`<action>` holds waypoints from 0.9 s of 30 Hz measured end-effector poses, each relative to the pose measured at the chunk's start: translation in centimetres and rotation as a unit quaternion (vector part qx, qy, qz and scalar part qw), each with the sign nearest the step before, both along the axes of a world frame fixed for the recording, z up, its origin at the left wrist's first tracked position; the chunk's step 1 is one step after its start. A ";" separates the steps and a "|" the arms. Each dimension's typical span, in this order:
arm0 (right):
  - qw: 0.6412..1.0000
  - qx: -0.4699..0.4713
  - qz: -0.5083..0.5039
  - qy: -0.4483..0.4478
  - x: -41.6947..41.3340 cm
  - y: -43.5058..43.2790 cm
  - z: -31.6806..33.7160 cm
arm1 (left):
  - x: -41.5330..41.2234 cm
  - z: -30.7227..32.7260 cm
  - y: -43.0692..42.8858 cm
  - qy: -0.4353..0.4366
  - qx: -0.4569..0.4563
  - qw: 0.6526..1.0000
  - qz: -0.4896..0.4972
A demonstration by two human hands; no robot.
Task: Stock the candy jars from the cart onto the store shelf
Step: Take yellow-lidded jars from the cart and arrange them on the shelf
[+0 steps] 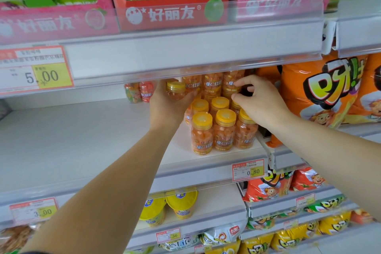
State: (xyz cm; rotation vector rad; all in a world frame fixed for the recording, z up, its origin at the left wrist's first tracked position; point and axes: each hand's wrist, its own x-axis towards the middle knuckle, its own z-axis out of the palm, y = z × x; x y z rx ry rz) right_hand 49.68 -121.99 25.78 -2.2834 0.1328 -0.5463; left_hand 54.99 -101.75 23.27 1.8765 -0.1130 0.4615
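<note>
Stacking small clear plastic candy jars with yellow lids and orange sweets (223,130) in tight rows on the white store shelf (82,140), flat lids up so a second layer can sit on top at the back. Gripping one more jar (176,90) in the left hand (165,103), fingers curled under and round it, tilted a bit, up beside that second layer, likely to slot in there. Reaching in with the right hand (259,101), forefinger touching a top-layer jar (232,83), thumb apart below; hard to tell if pinching or only steadying. Both arms stretched long under the upper shelf edge. No cart in view.
</note>
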 end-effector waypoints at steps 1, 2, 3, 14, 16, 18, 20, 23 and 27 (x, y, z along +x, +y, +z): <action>1.000 0.000 0.000 -0.001 0.0 0.0 0.0 | -0.1 0.0 0.1 0.000 0.001 1.000 0.000; 1.000 -0.001 -0.001 -0.002 0.0 0.0 0.0 | -0.2 0.0 0.2 0.001 0.002 1.000 0.001; 1.000 -0.002 0.000 -0.002 0.0 0.0 0.0 | -0.3 0.1 0.2 0.003 0.002 1.000 0.003; 0.978 -0.080 0.071 -0.180 -6.0 2.3 0.5 | -7.2 1.7 2.2 0.108 -0.246 0.963 -0.012; 0.974 -0.031 0.160 -0.158 -8.1 3.9 0.8 | -8.7 2.1 2.5 0.168 -0.335 0.924 -0.071; 0.966 0.033 0.231 -0.116 -9.6 5.8 1.0 | -10.3 2.6 2.4 0.223 -0.410 0.872 -0.149; 0.964 0.047 0.254 -0.059 -10.1 7.1 0.7 | -11.7 3.1 2.2 0.248 -0.429 0.839 -0.226; 0.970 0.017 0.240 -0.018 -10.1 7.8 0.2 | -12.3 3.0 2.1 0.222 -0.461 0.812 -0.282; 0.977 0.039 0.209 0.007 -10.5 7.7 0.5 | -13.7 3.5 2.0 0.208 -0.458 0.788 -0.356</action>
